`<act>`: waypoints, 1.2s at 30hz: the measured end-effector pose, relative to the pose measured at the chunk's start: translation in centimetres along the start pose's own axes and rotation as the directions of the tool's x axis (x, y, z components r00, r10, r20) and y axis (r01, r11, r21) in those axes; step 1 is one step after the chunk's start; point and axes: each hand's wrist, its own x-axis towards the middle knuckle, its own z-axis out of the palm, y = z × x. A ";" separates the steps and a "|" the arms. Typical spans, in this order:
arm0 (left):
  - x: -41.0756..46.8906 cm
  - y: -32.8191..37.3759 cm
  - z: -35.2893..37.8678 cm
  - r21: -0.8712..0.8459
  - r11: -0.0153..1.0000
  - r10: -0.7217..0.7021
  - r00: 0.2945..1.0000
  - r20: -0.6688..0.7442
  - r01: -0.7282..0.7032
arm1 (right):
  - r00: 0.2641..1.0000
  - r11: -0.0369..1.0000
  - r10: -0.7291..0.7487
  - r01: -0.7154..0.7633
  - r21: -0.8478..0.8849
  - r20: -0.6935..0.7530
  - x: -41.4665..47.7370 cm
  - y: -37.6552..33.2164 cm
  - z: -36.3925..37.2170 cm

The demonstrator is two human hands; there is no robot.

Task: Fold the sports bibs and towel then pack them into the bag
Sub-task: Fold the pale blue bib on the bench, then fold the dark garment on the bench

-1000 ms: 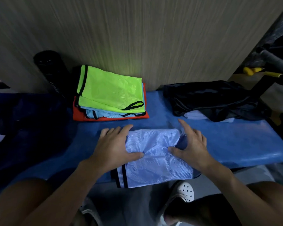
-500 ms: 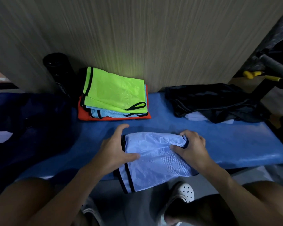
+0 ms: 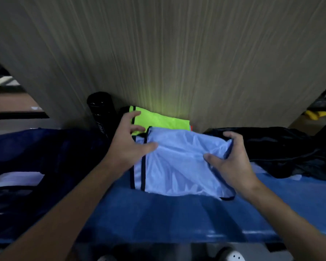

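Note:
A folded light blue bib (image 3: 179, 166) with black trim is held over the blue bench (image 3: 177, 215), its far edge overlapping the stack of folded bibs topped by a neon green bib (image 3: 158, 120). My left hand (image 3: 128, 142) is at the blue bib's left edge, thumb on top and fingers spread out over the green bib. My right hand (image 3: 231, 159) grips the right edge, with fingers curled around it and the thumb on top. A dark navy bag (image 3: 45, 153) lies at the left of the bench.
A black cylinder (image 3: 100, 108) stands against the wood-grain wall (image 3: 167, 53) left of the stack. A crumpled black garment (image 3: 290, 149) covers the bench's right end. Yellow-handled gear (image 3: 313, 114) is at the far right, and a white shoe (image 3: 231, 256) shows below.
Both hands lifted the folded light blue bib off the bench's front edge and carried it away from me, up to the stack of folded bibs by the wall.

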 end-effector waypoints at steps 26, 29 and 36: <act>8.4 0.6 0.0 0.904 0.182 0.362 0.881 0.305 -0.387 | 0.940 0.679 -0.127 0.316 -0.662 0.318 6.1 2.1 6.9; 7.6 3.5 3.9 0.857 0.214 0.406 0.841 0.358 -0.468 | 0.953 0.662 -0.204 0.303 -0.686 0.224 5.3 3.5 3.5; 6.4 4.7 15.7 0.651 0.436 0.298 0.782 0.547 -0.622 | 0.979 0.634 -0.183 0.048 -0.772 -0.090 4.5 9.4 -7.5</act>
